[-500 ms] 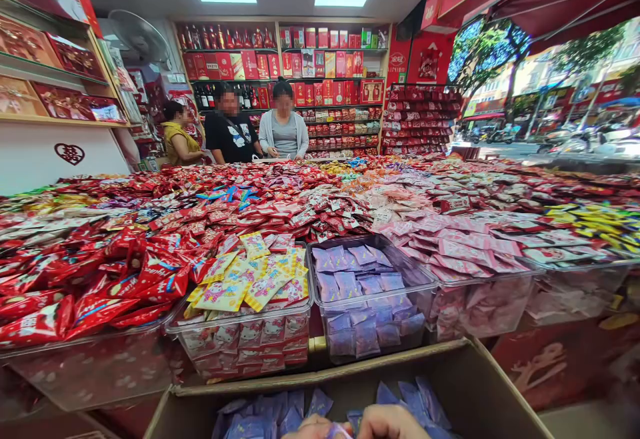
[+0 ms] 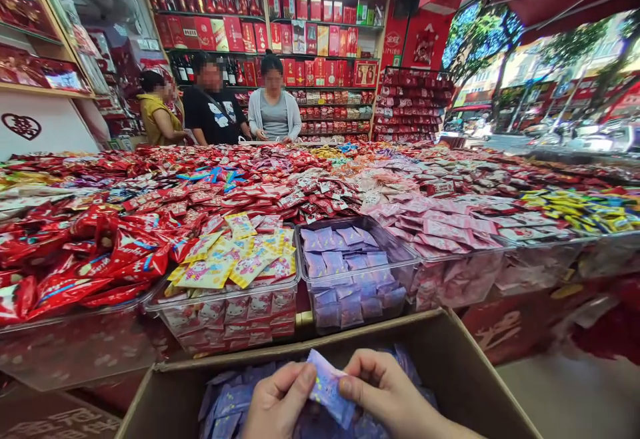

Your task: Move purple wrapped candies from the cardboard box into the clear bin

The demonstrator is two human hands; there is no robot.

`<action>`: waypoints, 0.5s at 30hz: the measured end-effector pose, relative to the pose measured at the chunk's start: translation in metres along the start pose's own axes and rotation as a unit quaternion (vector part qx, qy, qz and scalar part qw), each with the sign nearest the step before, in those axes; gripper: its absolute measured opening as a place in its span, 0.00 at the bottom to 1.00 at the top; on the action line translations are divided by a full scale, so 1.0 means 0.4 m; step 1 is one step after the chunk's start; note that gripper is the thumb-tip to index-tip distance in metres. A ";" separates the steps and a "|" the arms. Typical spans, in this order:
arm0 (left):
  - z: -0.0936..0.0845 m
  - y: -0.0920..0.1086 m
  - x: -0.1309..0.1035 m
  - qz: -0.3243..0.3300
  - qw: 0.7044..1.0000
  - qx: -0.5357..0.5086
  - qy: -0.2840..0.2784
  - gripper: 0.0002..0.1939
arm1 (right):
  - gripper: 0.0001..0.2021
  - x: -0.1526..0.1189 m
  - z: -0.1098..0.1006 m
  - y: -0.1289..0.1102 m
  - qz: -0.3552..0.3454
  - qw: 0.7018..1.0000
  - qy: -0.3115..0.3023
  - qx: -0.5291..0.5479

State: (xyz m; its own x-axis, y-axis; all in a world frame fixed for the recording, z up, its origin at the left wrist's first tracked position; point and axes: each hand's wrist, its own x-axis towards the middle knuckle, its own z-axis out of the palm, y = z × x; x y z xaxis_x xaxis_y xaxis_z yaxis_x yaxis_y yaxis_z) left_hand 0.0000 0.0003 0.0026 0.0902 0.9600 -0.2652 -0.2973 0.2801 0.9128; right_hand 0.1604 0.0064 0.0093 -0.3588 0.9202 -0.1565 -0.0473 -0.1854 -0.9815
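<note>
Between my two hands is a small purple candy packet [image 2: 327, 386], pinched at either side. My left hand [image 2: 283, 396] grips its left edge between thumb and fingers. On the other side, my right hand [image 2: 383, 386] pinches the right edge the same way. Below them an open cardboard box [image 2: 485, 386] holds many more purple packets [image 2: 230, 399]. Just beyond the box stands a clear plastic bin [image 2: 363, 272], partly filled with rows of matching purple packets [image 2: 345, 259]; its right side has a gap.
To the left, a clear bin [image 2: 165, 302] holds yellow and pink packets [image 2: 230, 262], beside large red packets [image 2: 110, 259]. Pink packets [image 2: 445, 222] lie to the right. Three people [image 2: 273, 116] stand behind the display, before shelves of red boxes [image 2: 320, 76]. A street shows at right.
The view has tilted downward. Both hands have come up into fuller sight above the box, with the purple candy packet now plainly visible between them.
</note>
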 end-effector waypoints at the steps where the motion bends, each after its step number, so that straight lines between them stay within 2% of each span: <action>1: 0.003 0.007 -0.002 0.001 1.000 -0.010 0.002 0.14 | 0.20 -0.002 0.003 -0.012 -0.001 1.000 0.011 0.015; 5: 0.016 0.032 -0.018 -0.011 0.999 -0.045 0.004 0.15 | 0.19 -0.010 0.008 -0.038 0.024 0.999 0.020 0.040; 10: 0.019 0.042 -0.033 -0.021 0.998 -0.053 -0.003 0.13 | 0.18 -0.012 0.004 -0.026 -0.011 0.999 0.019 0.047; 12: 0.014 0.042 -0.035 -0.019 0.999 -0.038 -0.012 0.13 | 0.17 -0.010 -0.001 -0.016 -0.018 0.999 0.013 0.041; 15: 0.002 0.037 -0.034 -0.002 0.999 0.039 -0.018 0.16 | 0.15 -0.007 -0.009 -0.001 -0.027 1.000 -0.004 -0.009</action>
State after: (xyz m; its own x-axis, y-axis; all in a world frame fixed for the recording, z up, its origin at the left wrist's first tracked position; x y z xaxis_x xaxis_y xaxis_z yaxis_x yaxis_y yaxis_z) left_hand -0.0049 -0.0087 0.0199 0.1257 0.9579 -0.2580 -0.2221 0.2807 0.9338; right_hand 0.1647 0.0053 0.0097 -0.3645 0.9255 -0.1032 -0.0489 -0.1297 -0.9904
